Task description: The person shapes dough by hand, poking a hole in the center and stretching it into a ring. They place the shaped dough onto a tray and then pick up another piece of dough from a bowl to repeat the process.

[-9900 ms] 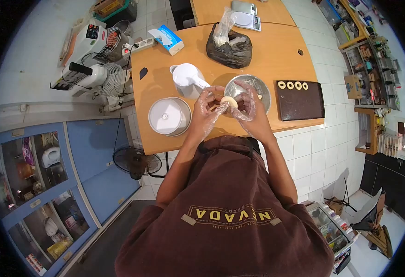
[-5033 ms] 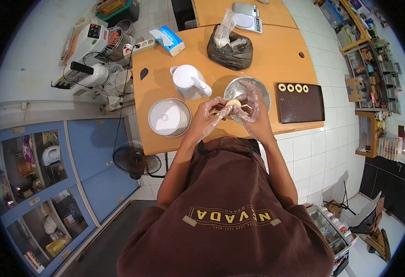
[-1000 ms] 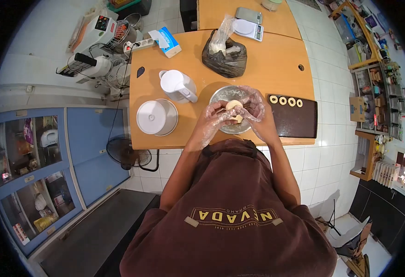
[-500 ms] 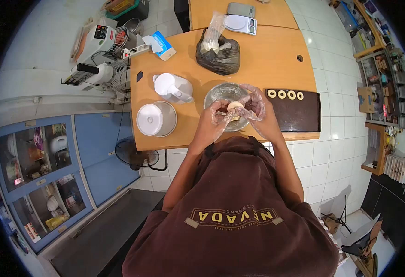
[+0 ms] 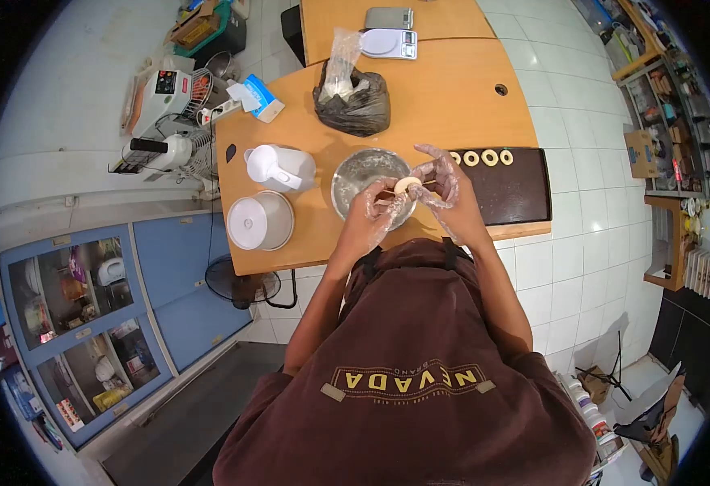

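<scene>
A small pale piece of dough (image 5: 406, 185) is pinched between the fingertips of both hands, above the near right part of a metal bowl (image 5: 347, 180). My left hand (image 5: 368, 214) grips it from the left, with flour or dough coating the fingers. From the right, my right hand (image 5: 454, 196) holds it between thumb and fingers, its index finger raised; it is coated too. Several dough rings (image 5: 488, 158) lie in a row along the far edge of a dark baking tray (image 5: 517, 194), just right of my right hand. The nearest ring is partly hidden behind that hand.
Left of the bowl stand a white pitcher (image 5: 278, 168) and a white lidded container (image 5: 262, 221). Beyond it sit a black plastic bag (image 5: 363, 113) with a clear bag in it, a kitchen scale (image 5: 389, 44) and a tissue box (image 5: 262, 99). A fan (image 5: 243, 283) stands below the table's left edge.
The view has shifted, so the table items appear further left. Both hands still hold the dough; my right index finger is lifted more and the fingers have spread a little.
</scene>
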The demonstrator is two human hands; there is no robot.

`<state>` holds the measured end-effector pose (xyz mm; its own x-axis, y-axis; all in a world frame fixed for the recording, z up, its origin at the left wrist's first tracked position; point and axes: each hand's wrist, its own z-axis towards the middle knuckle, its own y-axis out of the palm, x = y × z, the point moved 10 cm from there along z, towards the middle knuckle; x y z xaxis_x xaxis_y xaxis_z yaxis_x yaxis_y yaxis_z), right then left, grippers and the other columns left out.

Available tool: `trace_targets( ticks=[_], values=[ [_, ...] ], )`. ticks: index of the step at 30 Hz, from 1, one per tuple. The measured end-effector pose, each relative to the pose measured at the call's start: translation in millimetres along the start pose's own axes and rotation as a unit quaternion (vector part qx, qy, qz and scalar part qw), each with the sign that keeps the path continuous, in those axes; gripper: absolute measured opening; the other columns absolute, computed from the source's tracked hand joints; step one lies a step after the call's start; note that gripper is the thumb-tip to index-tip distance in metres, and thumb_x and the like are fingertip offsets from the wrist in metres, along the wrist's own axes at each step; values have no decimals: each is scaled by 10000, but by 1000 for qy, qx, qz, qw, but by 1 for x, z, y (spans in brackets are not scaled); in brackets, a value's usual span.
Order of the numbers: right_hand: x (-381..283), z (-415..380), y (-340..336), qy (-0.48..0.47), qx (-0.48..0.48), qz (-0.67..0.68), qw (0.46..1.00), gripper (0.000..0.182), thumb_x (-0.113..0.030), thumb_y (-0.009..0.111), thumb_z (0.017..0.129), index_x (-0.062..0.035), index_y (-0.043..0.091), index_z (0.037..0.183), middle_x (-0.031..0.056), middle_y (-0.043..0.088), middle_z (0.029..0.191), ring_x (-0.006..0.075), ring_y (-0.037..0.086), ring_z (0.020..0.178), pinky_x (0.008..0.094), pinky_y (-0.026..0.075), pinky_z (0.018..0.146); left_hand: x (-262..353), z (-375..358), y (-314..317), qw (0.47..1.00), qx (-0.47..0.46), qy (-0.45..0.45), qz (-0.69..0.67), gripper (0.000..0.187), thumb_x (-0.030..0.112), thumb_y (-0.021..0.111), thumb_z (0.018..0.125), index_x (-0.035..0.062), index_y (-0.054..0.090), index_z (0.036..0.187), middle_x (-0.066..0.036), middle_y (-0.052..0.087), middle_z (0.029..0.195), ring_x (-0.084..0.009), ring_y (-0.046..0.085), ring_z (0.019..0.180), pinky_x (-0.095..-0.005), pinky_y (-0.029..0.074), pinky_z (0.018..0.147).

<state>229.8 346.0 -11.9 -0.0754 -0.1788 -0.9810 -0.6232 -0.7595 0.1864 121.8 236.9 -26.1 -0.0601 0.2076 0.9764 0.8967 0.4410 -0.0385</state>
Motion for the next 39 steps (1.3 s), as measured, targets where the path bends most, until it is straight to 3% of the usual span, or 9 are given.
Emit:
trace_targets(
  ticks=[2,5,14,19,22,26,29,35,39],
  values=[
    [-3,-3,-14,3,21,14,1000,627,31,738,898,-65,508,1474,69,670,1107,141,650,1021,306,539,919,-12,3,19,997,-34,-54,-53,238,89,696,996,-28,657,1200,-60,701,1064,-117,658,980,-283,532,860],
    [-11,-11,-29,2,18,-4,1000,628,51,725,900,-56,501,1477,76,673,1109,140,648,1036,314,538,927,0,5,37,996,-14,-52,-65,254,90,736,972,-24,657,1184,-43,695,1051,-107,645,969,-269,522,853],
    [-20,-32,-77,-29,51,-68,996,600,31,731,909,-41,508,1462,81,703,1040,139,674,952,300,561,879,5,9,86,999,-38,29,0,205,110,707,1000,-18,676,1157,-32,694,1049,-113,636,975,-293,505,900],
    [-27,-42,-87,-55,68,-134,987,554,15,714,914,-34,521,1432,167,741,1118,206,734,1013,351,578,904,-4,17,99,999,-46,11,-22,183,85,694,1004,-25,668,1148,-48,681,1069,-108,631,1000,-273,516,865],
    [-26,-44,-87,-46,50,-172,983,582,49,689,942,-30,496,1485,109,735,1162,141,678,1075,319,545,957,-3,19,98,999,-25,14,-27,173,60,693,993,-27,663,1140,-65,682,1081,-109,629,1017,-265,519,853],
    [-32,-44,-87,-38,53,-136,989,595,37,696,934,-31,491,1489,133,723,1232,171,693,1090,335,557,965,5,20,97,996,16,57,-63,192,25,698,962,-17,666,1146,-66,705,1067,-124,653,1001,-288,528,863],
    [-27,-46,-93,-41,77,-98,991,599,23,712,915,-29,501,1473,148,715,1228,197,710,1060,341,577,943,10,19,98,999,-2,17,31,230,9,708,934,-6,666,1160,-57,718,1029,-139,673,958,-314,544,863],
    [-21,-44,-90,-34,71,-92,993,595,71,694,942,-36,502,1494,78,676,1199,115,642,1013,283,559,917,25,19,97,975,-22,97,197,271,-10,683,939,-47,668,1208,-132,747,1072,-190,723,982,-336,565,896],
    [-15,-43,-88,-39,69,-117,990,561,32,717,928,-24,532,1454,96,689,1142,136,669,998,303,569,907,30,21,93,979,-1,100,176,275,10,683,952,-62,673,1217,-167,754,1098,-210,731,1004,-348,569,896]
  ],
)
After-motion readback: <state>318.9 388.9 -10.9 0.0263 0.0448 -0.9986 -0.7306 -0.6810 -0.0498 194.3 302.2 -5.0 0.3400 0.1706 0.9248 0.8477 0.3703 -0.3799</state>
